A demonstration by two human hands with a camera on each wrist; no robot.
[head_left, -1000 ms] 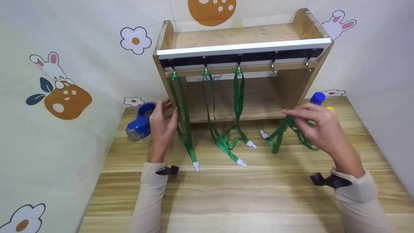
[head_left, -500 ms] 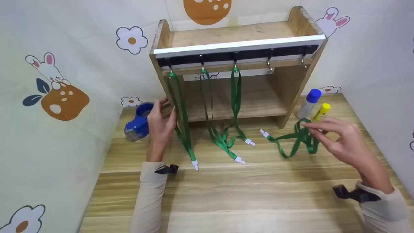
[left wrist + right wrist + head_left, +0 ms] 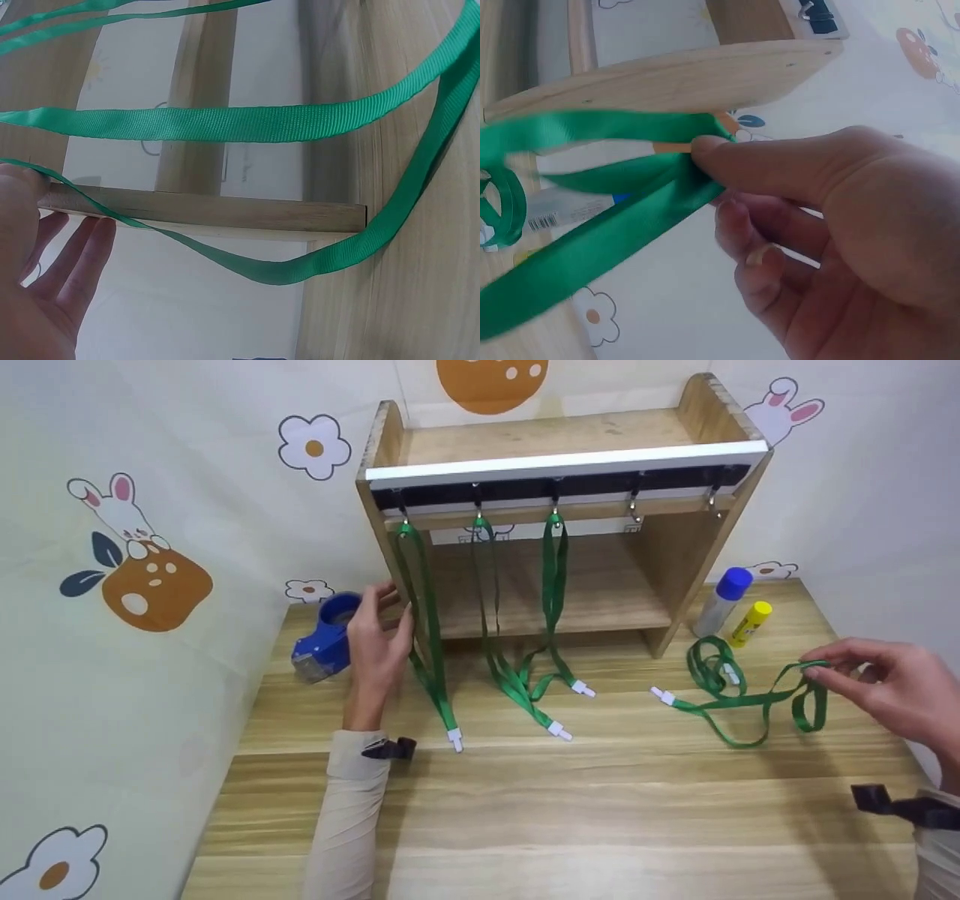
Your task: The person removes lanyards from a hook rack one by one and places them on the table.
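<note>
**Hands apart: right pinches a loose lanyard, left rests at the rack**

Right hand sits far out on the right of the counter, thumb and forefinger pinching one end of a loose green lanyard. That strap trails leftward along the wood to its white clip, looping near a blue-capped bottle and a yellow-capped tube. Left hand is well away on the other side, fingers relaxed and nearly straight against the left side panel of the wooden rack, just beside the leftmost hanging lanyard. Two more green lanyards hang from hooks to its right, their ends resting on the counter. A blue tape dispenser stands just left of that hand.
</note>
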